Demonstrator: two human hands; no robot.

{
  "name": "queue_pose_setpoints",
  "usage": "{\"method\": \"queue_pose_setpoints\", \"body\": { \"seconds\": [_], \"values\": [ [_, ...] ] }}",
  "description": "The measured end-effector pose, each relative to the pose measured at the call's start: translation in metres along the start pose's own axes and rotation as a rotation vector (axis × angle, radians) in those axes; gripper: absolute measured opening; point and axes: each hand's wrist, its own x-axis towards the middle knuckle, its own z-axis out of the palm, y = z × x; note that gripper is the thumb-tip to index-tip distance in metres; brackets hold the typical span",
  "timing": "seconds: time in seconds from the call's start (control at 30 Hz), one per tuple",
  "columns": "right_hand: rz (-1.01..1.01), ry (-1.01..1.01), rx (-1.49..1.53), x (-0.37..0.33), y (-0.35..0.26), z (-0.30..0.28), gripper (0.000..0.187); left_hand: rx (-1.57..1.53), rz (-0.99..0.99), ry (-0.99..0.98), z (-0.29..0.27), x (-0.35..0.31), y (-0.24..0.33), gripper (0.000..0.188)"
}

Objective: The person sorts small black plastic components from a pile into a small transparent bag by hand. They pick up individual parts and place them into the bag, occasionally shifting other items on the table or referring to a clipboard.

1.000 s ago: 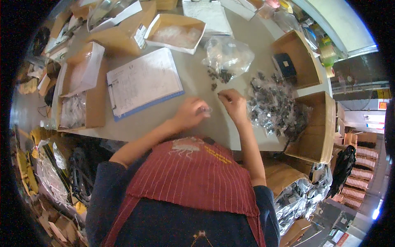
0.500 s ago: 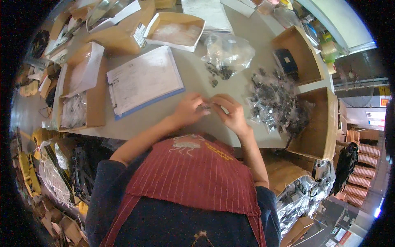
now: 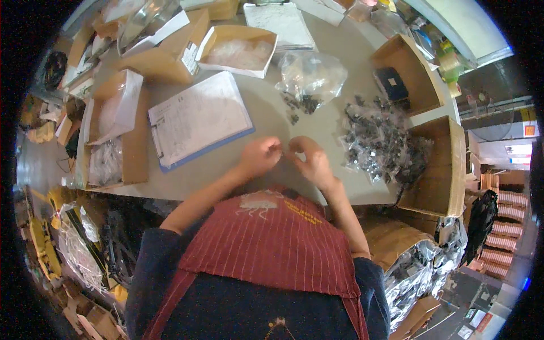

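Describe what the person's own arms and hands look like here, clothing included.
Both forearms are bare, as are the left hand and right hand: no gloves, and no watch or rings that I can make out. Dark navy sleeves end near the elbows. A red apron with thin pale stripes covers the chest.

Clear bagged parts [image 3: 381, 144] beside open cartons [image 3: 437, 170]

clipboard [image 3: 198, 120] left of hands | parts pile [image 3: 378, 143] right | bag [image 3: 310, 76] behind

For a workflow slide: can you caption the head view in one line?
Both hands, left hand and right hand, meet over a grey table, between a clipboard and a pile of small bagged parts.
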Motion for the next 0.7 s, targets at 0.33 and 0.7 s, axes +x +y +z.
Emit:
{"method": "queue_pose_setpoints", "body": {
  "seconds": [0.33, 0.7],
  "values": [
    [0.163, -0.210, 0.123, 0.001, -0.003, -0.004, 0.012, -0.049, 0.235, -0.045, -0.011, 0.003, -0.002, 0.015],
    [0.106, -0.018, 0.120, -0.005, 0.018, -0.016, 0.013, -0.105, 0.231, -0.128, -0.017, 0.042, 0.019, 0.013]
  ]
}}
